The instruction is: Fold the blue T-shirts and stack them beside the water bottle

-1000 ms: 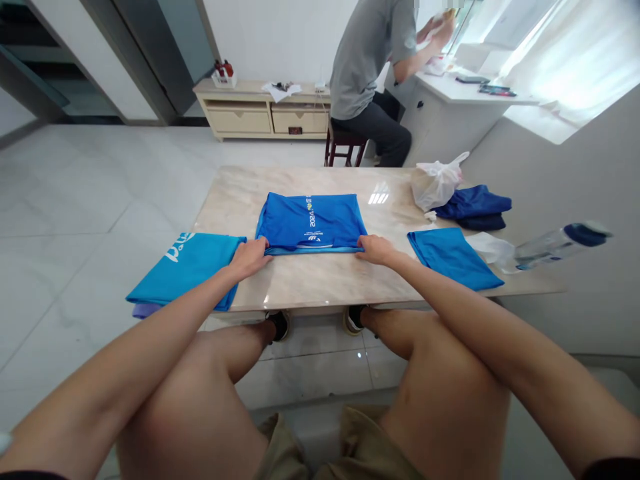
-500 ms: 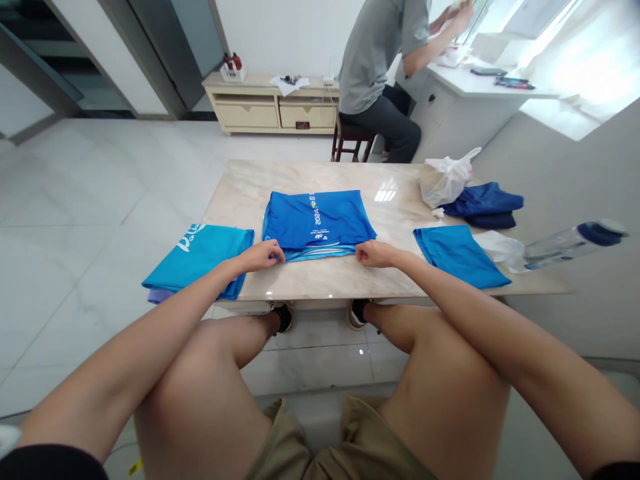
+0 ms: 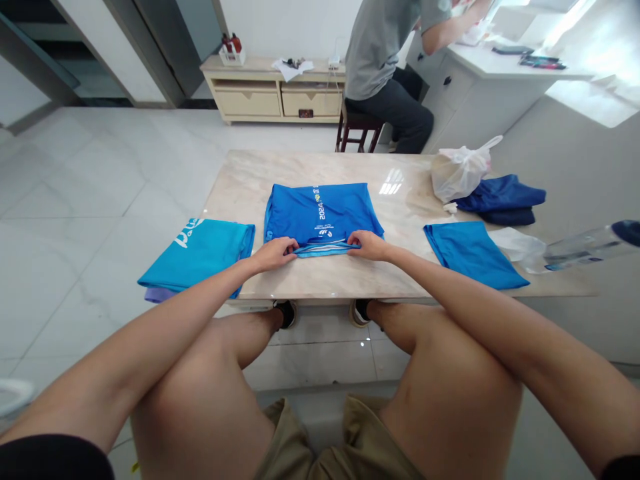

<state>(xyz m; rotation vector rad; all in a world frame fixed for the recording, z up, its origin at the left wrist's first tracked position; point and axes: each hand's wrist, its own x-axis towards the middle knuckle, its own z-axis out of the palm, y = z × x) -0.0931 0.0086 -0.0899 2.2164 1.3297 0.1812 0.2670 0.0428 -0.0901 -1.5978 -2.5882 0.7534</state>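
Observation:
A folded blue shirt point(image 3: 323, 210) with white print lies in the middle of the marble table point(image 3: 250, 180). My left hand point(image 3: 276, 253) pinches its near edge on the left. My right hand point(image 3: 367, 245) pinches the same edge on the right. Both hands are closed on the cloth, and the strip of hem between them is narrow. My bare knees fill the lower part of the view.
A light-blue folded shirt point(image 3: 200, 253) overhangs the table's left edge. At right lie another folded blue cloth point(image 3: 473, 253), a dark-blue pile point(image 3: 503, 200), a white plastic bag point(image 3: 463, 173) and a water bottle point(image 3: 587, 245). A person point(image 3: 390, 67) sits at a white desk behind.
Both hands have slid inward along the shirt's near edge, drawing closer together. The head camera has tilted slightly, shifting the scene.

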